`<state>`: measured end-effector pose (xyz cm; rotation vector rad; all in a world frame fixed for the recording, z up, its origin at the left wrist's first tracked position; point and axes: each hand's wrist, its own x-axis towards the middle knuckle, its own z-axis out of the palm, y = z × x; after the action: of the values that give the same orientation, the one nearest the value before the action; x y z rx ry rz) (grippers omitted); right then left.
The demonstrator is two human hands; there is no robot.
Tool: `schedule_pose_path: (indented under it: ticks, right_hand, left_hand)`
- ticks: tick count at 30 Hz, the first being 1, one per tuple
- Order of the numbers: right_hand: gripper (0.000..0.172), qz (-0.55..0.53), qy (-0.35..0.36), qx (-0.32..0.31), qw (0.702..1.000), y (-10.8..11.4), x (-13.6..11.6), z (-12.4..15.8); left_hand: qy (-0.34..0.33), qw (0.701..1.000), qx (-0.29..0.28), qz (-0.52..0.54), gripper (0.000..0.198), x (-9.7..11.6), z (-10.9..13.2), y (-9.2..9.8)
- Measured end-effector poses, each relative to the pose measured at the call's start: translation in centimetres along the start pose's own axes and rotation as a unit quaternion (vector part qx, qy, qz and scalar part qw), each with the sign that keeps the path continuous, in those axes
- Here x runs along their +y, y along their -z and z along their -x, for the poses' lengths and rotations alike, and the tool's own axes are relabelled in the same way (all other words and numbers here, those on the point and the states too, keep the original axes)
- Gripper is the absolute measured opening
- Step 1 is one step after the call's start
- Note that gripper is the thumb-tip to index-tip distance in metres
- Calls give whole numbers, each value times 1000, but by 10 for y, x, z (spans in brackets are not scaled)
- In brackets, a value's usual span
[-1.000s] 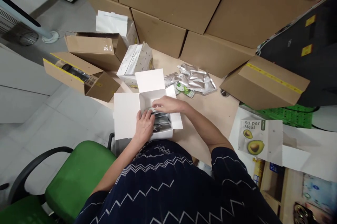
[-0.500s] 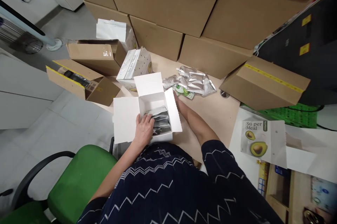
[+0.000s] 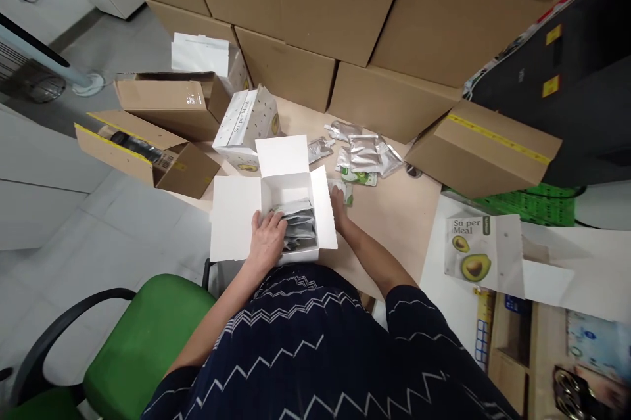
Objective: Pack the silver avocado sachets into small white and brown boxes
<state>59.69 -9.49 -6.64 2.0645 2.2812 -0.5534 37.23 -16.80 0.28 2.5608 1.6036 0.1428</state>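
overhead, the left hand (image 3: 267,240) lies, fingers together, on silver pouches (image 3: 300,226) inside the open white box (image 3: 234,217). just right of the box, the right hand (image 3: 339,202) touches a green-printed pouch (image 3: 348,190); its finger pose cannot be told.

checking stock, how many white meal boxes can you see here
4: the open box under the left hand; a closed box just behind it; a flap-up box behind the brown cartons; a flattened box at right. More may be hidden inside cartons.
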Motion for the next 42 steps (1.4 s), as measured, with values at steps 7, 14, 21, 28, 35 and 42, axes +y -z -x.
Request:
schedule_pose_path:
  ticks: [7, 14, 21, 28, 35, 42]
  right_hand:
    - [44, -71, -101, 16, 992, 13, 46, -3]
    - [41, -523, -67, 198, 827, 81, 101, 3]
    - [32, -489, 59, 281, 824, 170, 36, 42]
    - [15, -409, 213, 50, 886, 157, -56, 12]
    - [16, -171, 199, -139, 955, 80, -81, -31]
    - [24, -157, 216, -172, 948, 59, -80, -34]
  left_hand:
    - [-3, 1000, -8, 1, 31, 0, -1, 1]
    - [-2, 1000, -4, 13, 31, 1, -3, 3]
    - [15, 999, -15, 37, 32, 5, -5, 7]
    - [24, 998, -21, 45, 31, 6, -4, 7]
    - [40, 999, -22, 27, 34, 9, -5, 10]
    - [35, 999, -11, 12, 26, 9, -4, 6]
